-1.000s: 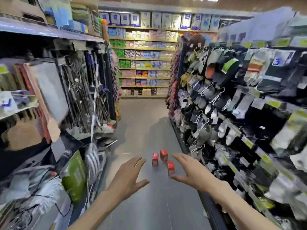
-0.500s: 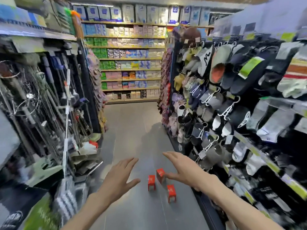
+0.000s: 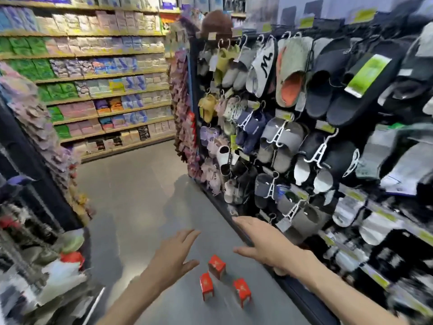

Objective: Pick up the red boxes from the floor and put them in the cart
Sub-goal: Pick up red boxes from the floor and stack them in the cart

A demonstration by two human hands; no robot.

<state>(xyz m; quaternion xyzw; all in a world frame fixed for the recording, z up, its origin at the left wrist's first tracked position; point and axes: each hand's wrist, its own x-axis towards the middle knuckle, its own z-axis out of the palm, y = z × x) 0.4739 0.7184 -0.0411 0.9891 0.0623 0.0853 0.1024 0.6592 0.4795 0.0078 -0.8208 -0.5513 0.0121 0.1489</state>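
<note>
Both hands spread and empty, left hand (image 3: 174, 252) and right hand (image 3: 264, 242) reaching over three red boxes (image 3: 216, 267) standing close together on the floor (image 3: 140, 195). Risk here: knocking neighbours over with a wide grab, or brushing the slipper rack (image 3: 293, 141). No cart in sight.

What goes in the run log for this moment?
phase: reach | left hand: open, empty | right hand: open, empty | red boxes: three on floor | cart: not in view
</note>
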